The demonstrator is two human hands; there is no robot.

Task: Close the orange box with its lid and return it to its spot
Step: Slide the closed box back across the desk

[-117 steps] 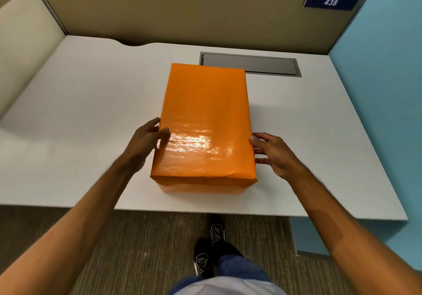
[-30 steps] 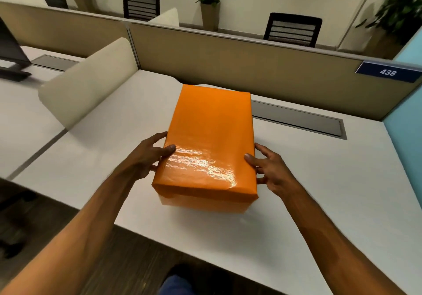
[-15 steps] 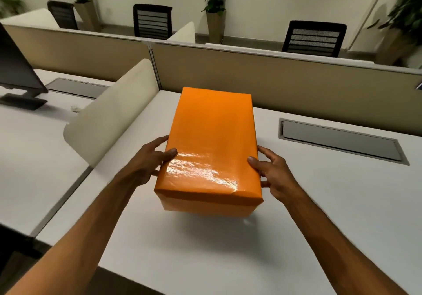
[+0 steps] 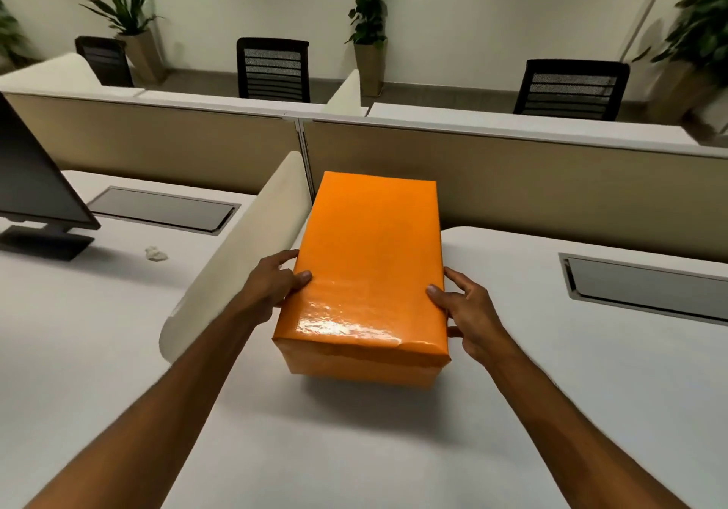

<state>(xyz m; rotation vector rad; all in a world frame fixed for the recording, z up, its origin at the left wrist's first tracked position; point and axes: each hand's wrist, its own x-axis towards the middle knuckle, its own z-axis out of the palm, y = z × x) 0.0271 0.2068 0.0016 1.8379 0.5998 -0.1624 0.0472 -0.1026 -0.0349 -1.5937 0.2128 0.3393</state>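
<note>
Orange box (image 4: 370, 272) with its lid (image 4: 374, 248) fitted on top, held between two bare hands above the white desk (image 4: 354, 449); a shadow beneath it suggests it is lifted clear, though contact with the desk cannot be ruled out. Left hand (image 4: 272, 286) presses the box's left side, thumb resting on the lid's edge, fingers spread along the side wall. Right hand (image 4: 468, 311) clasps the right side likewise, thumb on top, fingers partly hidden behind the box. Both forearms extend forward from the lower corners. A curved cream divider (image 4: 236, 256) stands just left of the box; a monitor (image 4: 35, 193) occupies the neighbouring desk.
</note>
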